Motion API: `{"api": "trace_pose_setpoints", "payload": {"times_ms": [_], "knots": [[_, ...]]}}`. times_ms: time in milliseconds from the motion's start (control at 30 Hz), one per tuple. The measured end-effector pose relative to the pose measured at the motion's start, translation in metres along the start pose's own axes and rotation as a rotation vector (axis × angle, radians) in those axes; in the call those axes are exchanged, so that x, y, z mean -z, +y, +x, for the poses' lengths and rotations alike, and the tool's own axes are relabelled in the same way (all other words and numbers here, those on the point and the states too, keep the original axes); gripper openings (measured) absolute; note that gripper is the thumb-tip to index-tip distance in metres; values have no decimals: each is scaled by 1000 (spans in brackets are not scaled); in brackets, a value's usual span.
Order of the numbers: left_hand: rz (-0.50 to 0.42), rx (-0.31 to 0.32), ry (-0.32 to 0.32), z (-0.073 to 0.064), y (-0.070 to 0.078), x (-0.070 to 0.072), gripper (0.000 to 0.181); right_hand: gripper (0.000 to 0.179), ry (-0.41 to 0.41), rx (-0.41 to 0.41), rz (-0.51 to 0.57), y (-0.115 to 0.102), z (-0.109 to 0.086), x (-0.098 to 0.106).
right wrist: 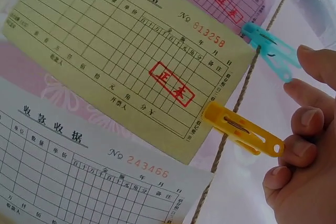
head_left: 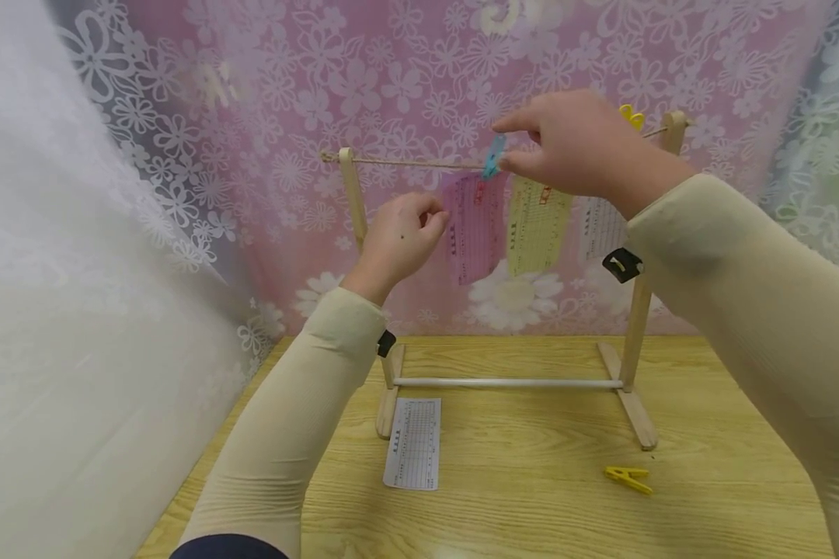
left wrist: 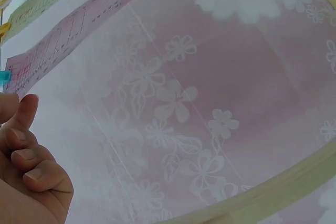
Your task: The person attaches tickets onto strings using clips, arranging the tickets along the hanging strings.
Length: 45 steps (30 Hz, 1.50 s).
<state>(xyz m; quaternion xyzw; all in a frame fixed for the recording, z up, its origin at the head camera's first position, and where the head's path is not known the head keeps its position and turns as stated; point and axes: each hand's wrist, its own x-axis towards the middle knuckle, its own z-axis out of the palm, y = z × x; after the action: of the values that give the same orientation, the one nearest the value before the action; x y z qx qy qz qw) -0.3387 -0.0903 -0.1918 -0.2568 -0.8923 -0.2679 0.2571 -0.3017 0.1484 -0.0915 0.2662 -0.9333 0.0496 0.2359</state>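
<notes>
My right hand (head_left: 573,144) is at the rope, thumb and index finger spread around a blue clothespin (right wrist: 270,48). The clothespin's handles stand apart, its jaws on the top of a pink receipt slip (head_left: 477,229). Beside it hangs a yellow receipt slip (right wrist: 136,72), clipped by a yellow clothespin (right wrist: 244,129) close to my curled right fingers. My left hand (head_left: 402,237), fingers bent, is by the left edge of the pink slip. In the left wrist view a fingertip overlaps the slip's corner (left wrist: 21,80); whether paper is pinched there is unclear.
A white slip (right wrist: 100,166) hangs at right, near another yellow clothespin (head_left: 631,116). The rope (head_left: 419,163) spans wooden posts (head_left: 353,194) joined below by a white rod (head_left: 506,383). On the table lie another white slip (head_left: 414,444) and a loose yellow clothespin (head_left: 628,478).
</notes>
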Motion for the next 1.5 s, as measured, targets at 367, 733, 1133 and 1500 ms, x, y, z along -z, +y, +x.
{"api": "trace_pose_setpoints", "payload": {"times_ms": [367, 733, 1133, 1500], "knots": [[-23, 12, -37, -12, -11, -1, 18, 51, 78, 1, 21, 10, -20, -3], [-20, -6, -84, -26, -17, 1, 18, 43, 96, 35, 60, 10, -46, -14], [-40, -43, -173, -51, -29, -2, 19, 45, 17, 3, 133, 25, -74, -39], [-72, -39, -239, -77, -35, -9, 22, 37, -8, -29, 222, 37, -102, -64]]}}
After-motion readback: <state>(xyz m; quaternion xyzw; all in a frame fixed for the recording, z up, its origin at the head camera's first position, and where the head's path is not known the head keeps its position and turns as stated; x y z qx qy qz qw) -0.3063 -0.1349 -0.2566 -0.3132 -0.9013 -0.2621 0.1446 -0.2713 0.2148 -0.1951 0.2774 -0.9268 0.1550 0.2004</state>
